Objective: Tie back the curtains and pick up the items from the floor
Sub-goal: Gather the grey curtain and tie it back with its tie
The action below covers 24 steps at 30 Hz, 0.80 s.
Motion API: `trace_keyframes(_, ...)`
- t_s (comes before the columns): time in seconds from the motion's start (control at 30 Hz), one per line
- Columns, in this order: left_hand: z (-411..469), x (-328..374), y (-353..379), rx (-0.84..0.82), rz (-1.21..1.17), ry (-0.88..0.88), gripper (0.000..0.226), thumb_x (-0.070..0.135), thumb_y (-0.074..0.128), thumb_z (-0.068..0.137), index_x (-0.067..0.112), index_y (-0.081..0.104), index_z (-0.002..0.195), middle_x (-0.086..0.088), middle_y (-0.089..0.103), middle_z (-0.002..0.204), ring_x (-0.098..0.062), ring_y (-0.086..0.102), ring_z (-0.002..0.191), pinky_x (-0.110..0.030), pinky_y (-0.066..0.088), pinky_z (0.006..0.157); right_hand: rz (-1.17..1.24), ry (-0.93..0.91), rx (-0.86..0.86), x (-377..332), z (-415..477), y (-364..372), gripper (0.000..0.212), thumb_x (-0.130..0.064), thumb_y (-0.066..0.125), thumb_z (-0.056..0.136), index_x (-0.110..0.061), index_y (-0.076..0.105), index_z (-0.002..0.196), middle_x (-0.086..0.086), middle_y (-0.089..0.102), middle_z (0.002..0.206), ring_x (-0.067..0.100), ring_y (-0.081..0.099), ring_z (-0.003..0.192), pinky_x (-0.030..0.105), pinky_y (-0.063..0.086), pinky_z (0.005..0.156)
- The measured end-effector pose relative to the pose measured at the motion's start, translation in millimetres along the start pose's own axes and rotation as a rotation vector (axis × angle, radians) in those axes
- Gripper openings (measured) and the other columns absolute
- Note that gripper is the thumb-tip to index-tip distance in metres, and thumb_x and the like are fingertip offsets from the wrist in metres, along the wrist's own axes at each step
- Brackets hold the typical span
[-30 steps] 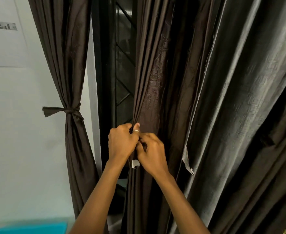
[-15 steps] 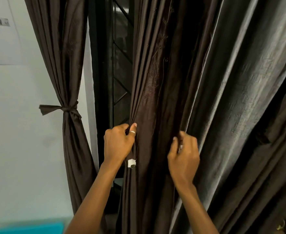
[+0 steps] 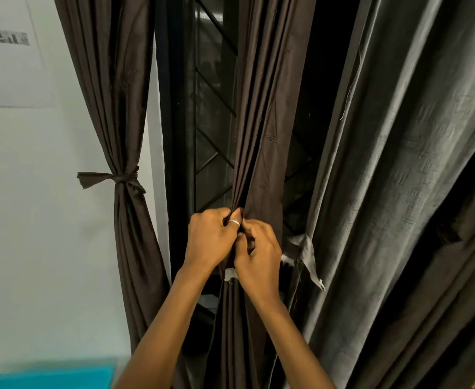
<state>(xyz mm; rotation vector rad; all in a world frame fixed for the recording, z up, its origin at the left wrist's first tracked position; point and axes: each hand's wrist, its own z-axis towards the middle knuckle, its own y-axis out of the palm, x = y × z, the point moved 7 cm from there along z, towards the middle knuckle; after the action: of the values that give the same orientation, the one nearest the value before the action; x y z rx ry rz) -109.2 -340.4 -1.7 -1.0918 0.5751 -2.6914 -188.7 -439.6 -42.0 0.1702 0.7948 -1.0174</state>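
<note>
The left hand (image 3: 211, 240) and right hand (image 3: 258, 256), fingers curled, grip the gathered middle curtain (image 3: 261, 136) before the window grille (image 3: 211, 108). Count: two brown curtains, including the tied curtain (image 3: 112, 108); one grey curtain (image 3: 399, 192).

Left of the window (image 3: 213, 108), the brown left curtain (image 3: 112, 108) hangs cinched by a knotted tie (image 3: 121, 178); over the window the brown middle curtain (image 3: 261, 122) is bunched, gripped by the left hand (image 3: 211, 240) and right hand (image 3: 258, 259); right of the window the grey curtain (image 3: 399, 192) hangs loose.

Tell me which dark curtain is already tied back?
The dark brown fabric curtain at far left: a knotted strip cinches it. The middle brown curtain is only bunched in the left hand and right hand.
</note>
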Motion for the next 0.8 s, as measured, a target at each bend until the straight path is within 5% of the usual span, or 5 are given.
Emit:
trace_keyframes(0.3,7,-3,-7,-0.068,0.069,-0.062,0.056,0.038,0.061,0.097,0.023,0.042,0.046,0.008,0.041,0.038,-0.01,0.043,0.038,-0.025,0.03,0.045,0.051,-0.003,-0.142,9,-3,11,0.04,-0.004,0.066,0.089,-0.016,0.063,0.128,-0.011,0.053,0.125,0.006,0.057,0.118,0.034,0.054,0.095)
trace_keyframes(0.47,12,-1,-3,-0.184,0.0,-0.137,0.052,0.034,0.06,0.098,0.018,0.052,0.049,0.006,0.045,0.041,-0.008,0.042,0.04,-0.023,0.035,0.045,0.005,-0.046,-0.16,11,-8,13,0.053,-0.025,0.078,0.086,-0.015,0.057,0.134,-0.011,0.046,0.13,0.006,0.054,0.119,0.026,0.051,0.097)
trace_keyframes(0.63,4,8,3,-0.215,-0.087,-0.144,0.053,0.037,0.057,0.1,0.021,0.053,0.049,0.009,0.047,0.04,-0.006,0.045,0.04,-0.018,0.038,0.046,-0.079,-0.092,0.049,4,-14,7,0.027,-0.021,0.067,0.096,-0.01,0.06,0.121,-0.008,0.048,0.122,0.006,0.058,0.103,0.028,0.056,0.082)
trace_keyframes(0.8,1,11,1,-0.16,-0.052,-0.19,0.062,0.064,0.057,0.089,0.01,0.058,0.059,-0.004,0.059,0.052,-0.017,0.06,0.051,-0.036,0.053,0.057,-0.08,-0.098,0.08,4,-17,11,0.022,-0.012,0.061,0.1,-0.012,0.06,0.122,-0.004,0.052,0.121,0.012,0.06,0.102,0.035,0.056,0.08)
